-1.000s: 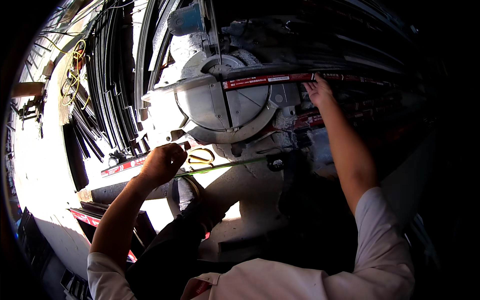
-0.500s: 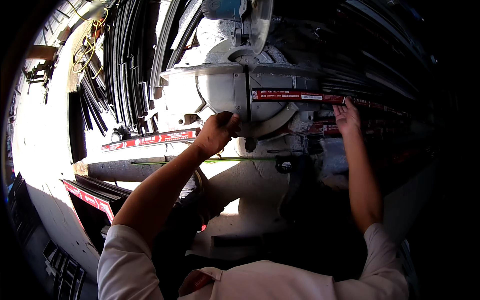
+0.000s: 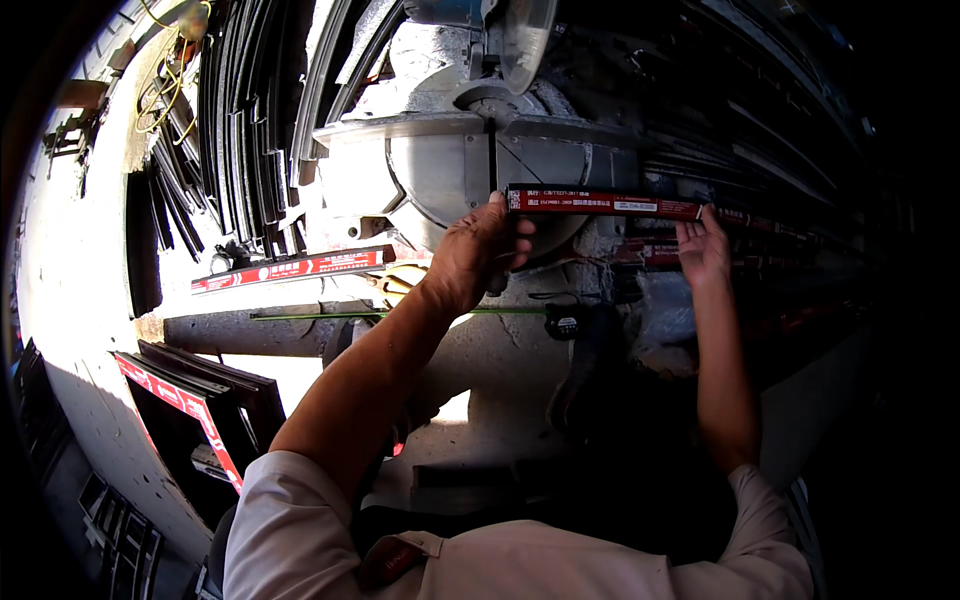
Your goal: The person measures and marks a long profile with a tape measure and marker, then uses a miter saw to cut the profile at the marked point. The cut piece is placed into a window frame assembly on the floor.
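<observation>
A: The red-labelled strip (image 3: pixel 600 203) has come away from the fence (image 3: pixel 400 126) toward the saw table's (image 3: pixel 435 170) front edge, and the left hand (image 3: pixel 468 258) has risen to meet it.

B: Where's the strip now?

A: Over the table's right half, its left end just right of the slot (image 3: pixel 492 165). Whether it touches the table, I can't tell.

B: And the hands?

A: The right hand (image 3: pixel 706 258) grasps it farther along, fingers beneath. The left has its thumb at the end, fingers curled; whether they grip, I can't tell. Probably 2 points of support keep something so long from tipping.

B: Around them?

A: The blade (image 3: pixel 527 45) stands raised behind, leaving room over the table. In front lies a tape measure (image 3: pixel 563 322), its green tape drawn out leftward, perhaps for easy reach; a 2nd labelled piece (image 3: pixel 300 268) lies beyond the left front edge.
</observation>
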Action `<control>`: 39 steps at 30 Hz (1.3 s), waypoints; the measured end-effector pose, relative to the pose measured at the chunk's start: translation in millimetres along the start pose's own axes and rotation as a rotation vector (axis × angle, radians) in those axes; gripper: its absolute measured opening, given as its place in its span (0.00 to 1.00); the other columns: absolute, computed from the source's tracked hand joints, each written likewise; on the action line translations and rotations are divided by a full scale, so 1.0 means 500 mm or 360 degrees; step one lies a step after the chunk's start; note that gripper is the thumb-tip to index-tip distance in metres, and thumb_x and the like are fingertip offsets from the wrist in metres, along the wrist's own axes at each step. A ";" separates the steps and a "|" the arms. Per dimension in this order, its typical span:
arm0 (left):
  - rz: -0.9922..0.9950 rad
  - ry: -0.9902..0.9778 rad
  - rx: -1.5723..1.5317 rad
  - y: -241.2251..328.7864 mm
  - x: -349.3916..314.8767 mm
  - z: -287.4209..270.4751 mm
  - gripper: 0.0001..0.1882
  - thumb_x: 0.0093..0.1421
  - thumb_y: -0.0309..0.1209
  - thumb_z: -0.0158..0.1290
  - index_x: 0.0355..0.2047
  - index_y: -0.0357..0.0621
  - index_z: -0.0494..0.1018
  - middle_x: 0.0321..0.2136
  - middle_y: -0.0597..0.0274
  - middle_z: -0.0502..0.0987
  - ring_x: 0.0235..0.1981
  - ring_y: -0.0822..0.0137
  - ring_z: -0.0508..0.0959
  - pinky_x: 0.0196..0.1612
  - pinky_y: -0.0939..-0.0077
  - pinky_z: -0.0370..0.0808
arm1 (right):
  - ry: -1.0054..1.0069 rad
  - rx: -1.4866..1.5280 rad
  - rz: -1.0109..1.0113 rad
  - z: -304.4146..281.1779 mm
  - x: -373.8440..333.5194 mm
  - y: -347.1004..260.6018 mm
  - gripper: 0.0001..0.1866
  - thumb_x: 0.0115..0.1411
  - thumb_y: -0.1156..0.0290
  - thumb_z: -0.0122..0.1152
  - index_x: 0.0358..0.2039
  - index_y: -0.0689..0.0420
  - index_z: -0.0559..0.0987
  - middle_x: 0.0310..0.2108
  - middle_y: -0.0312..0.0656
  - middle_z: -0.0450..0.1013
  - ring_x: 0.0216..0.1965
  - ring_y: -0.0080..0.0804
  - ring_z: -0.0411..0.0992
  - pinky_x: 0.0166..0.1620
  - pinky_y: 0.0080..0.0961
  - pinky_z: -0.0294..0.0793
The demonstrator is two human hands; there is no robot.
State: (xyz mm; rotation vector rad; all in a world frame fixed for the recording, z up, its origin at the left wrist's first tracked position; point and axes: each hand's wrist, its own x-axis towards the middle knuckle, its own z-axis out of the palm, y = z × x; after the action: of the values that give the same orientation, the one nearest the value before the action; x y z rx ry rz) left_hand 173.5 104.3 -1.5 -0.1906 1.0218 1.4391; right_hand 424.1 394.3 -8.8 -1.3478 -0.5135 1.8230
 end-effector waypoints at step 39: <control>0.0595 0.0273 0.0223 0.140 -0.046 -0.229 0.12 0.70 0.43 0.60 0.40 0.48 0.78 0.30 0.70 0.79 0.32 0.77 0.77 0.39 0.81 0.73 | -0.0162 -0.0028 0.0203 0.005 0.026 0.096 0.23 0.65 0.60 0.71 0.54 0.57 0.74 0.58 0.48 0.69 0.61 0.43 0.69 0.63 0.42 0.76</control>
State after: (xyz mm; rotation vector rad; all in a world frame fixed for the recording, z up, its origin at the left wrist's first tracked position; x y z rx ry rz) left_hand 64.6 25.0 -21.7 -0.0201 1.3467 1.6993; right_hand 403.3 376.2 -49.9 -1.3312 -0.5079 2.0031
